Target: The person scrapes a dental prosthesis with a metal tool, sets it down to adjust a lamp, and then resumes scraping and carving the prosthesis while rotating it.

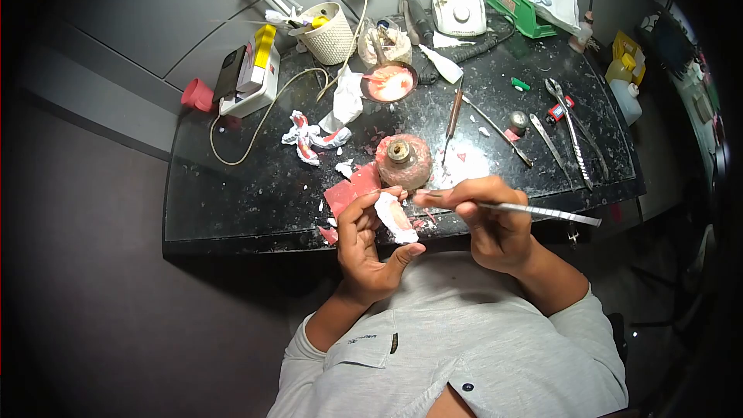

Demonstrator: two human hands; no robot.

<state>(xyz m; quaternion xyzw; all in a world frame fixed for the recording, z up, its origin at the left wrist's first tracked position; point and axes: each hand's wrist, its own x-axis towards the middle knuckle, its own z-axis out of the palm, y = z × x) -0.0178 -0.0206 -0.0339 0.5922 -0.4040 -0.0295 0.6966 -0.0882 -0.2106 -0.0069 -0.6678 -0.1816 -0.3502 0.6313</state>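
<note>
Between the thumb and fingers of my left hand (365, 254) is a white plaster dental cast (397, 219) with a pale pink patch on its face. My right hand (495, 220) grips a slim metal hand tool (553, 214) like a pen. Its silver handle sticks out to the right; the tip is by my fingers near the cast, too small to make out. Just beyond the hands stands a round glass spirit burner (404, 161) with pink wax bits on it. Pink wax sheets (352, 188) lie behind my left hand.
A small pan of melted pink wax (389, 82) sits farther back. More white casts with pink wax (307, 139) lie to the left. Metal tools (570, 131) are on the right. A woven bin (329, 33), a white device (458, 8) and a green box (520, 8) line the back.
</note>
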